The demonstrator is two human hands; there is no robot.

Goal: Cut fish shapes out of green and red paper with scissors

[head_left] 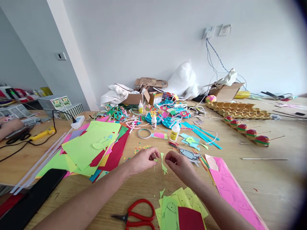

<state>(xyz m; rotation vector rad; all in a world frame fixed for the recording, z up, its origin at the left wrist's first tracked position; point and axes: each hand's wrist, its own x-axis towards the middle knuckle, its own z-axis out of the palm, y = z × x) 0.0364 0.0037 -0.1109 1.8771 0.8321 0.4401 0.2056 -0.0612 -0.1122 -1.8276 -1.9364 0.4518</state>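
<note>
- Head view: the red-handled scissors (126, 218) lie flat on the wooden table (242, 172), nearest your body, and serve as the reference for all places below.
- Your left hand (144, 158) is beyond the scissors, its fingers curled inward with thumb and index finger close together; whether they pinch anything cannot be told.
- Your right hand (181, 164) is beyond the scissors and to their right, likewise curled; its grip cannot be confirmed.
- The light green paper scraps (164, 168) lie beyond the scissors, slightly right, in the narrow gap between your two hands. The hands appear apart from each other.
- Just right of the scissors: a fanned pile of fish-marked paper (170, 212), with a dark red piece (191, 218) on it.
- Farther beyond the scissors, to the right: a grey-blue paper fish (190, 155), near your right hand, and a glue bottle (175, 132) standing upright.
- Beyond the scissors, to the left: a heap of coloured sheets (83, 148), bright green uppermost.
- Well right of the scissors: a long pink strip (230, 185) bearing drawn outlines.
</note>
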